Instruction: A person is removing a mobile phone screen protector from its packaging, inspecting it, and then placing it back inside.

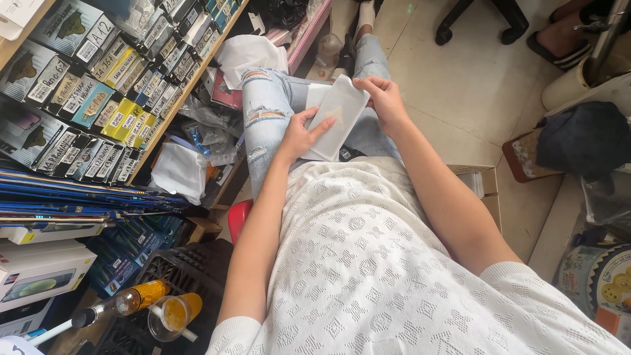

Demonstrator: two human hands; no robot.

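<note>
Left: shelf of small boxes (pixel 98 98), close beside knee. Left hand (pixel 299 135) closed on lower edge of white flat packet (pixel 338 115) over lap; right hand (pixel 384 98) pinching upper edge. Right: open tiled floor (pixel 460 79).

One flat, white, rectangular plastic sleeve (pixel 338 115) with rounded corners, translucent, showing a faint yellowish patch near its middle. It is held tilted above the lap, upper end at the right, lower end at the left, over the ripped light-blue jeans (pixel 266 105).
</note>
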